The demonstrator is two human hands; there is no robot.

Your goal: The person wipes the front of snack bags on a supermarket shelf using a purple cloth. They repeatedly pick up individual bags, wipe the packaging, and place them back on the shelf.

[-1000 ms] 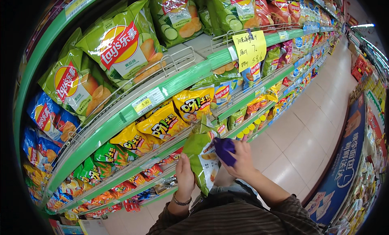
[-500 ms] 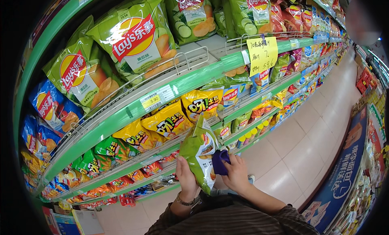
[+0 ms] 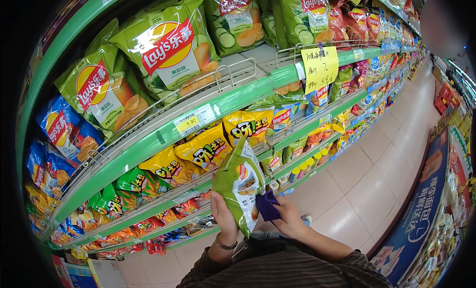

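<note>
A green bag of potato chips (image 3: 234, 181) stands tilted in front of my body, its printed front turned to the right. My left hand (image 3: 224, 219) grips it from the left side near the lower part. In my right hand (image 3: 290, 218) is a bunched purple cloth (image 3: 268, 206), pressed against the bag's right face. Part of my right fingers is hidden behind the cloth. Nearest to the bag, on the shelf behind, lie yellow snack bags (image 3: 206, 148).
A green-edged shelf (image 3: 161, 128) with a wire rail curves across the left and top, holding large green chip bags (image 3: 168, 52) and blue ones (image 3: 64, 127). A yellow handwritten sign (image 3: 320, 69) hangs from its edge. Tiled floor (image 3: 342, 189) and a blue display stand (image 3: 421, 208) lie right.
The chip bag has shifted slightly left and turned more edge-on. My right hand and the purple cloth have moved a little left and down along its face.
</note>
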